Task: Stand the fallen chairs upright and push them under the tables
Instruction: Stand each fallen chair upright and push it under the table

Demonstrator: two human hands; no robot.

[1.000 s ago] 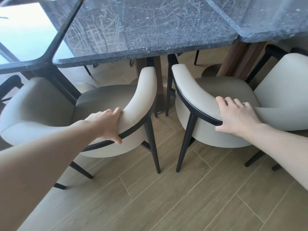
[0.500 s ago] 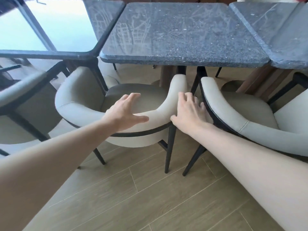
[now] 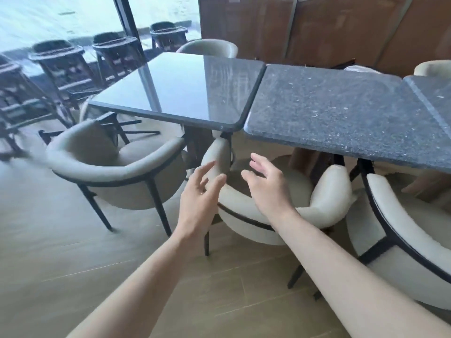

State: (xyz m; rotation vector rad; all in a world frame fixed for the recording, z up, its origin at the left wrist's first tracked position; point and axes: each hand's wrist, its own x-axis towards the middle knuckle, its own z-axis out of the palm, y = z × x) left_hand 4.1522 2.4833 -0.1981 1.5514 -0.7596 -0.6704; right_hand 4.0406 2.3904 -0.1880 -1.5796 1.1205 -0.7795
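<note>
Both hands are hanging in the air with the fingers spread and relaxed, and they are holding nothing. The left hand (image 3: 200, 191) is hovering just over the left end of the curved backrest of the middle chair (image 3: 324, 203), and the right hand (image 3: 266, 184) is hovering just beside it, over the same backrest, a little further in. The two hands are close together but not touching each other. Whether a fingertip is brushing the cushion I cannot tell, because the frame is blurred.

The middle chair is standing upright directly in front of and below the hands, with its seat partly under the speckled table (image 3: 341, 113). Its backrest is curving from left to right across the line of the arms, so the pushing direction is straight away from the hands, toward the table.

To the left of the left hand another chair (image 3: 114, 167) is standing upright too, but it is turned at an angle and only its right side is reaching under the glossy table (image 3: 180, 93). I judge this one is needing the next push. Its backrest is running from left to right and a little away, and the left hand is the nearer one to it. The right hand would have to cross over the middle chair. To the right of the right arm a third chair (image 3: 415, 245) is standing near the speckled table.
</note>
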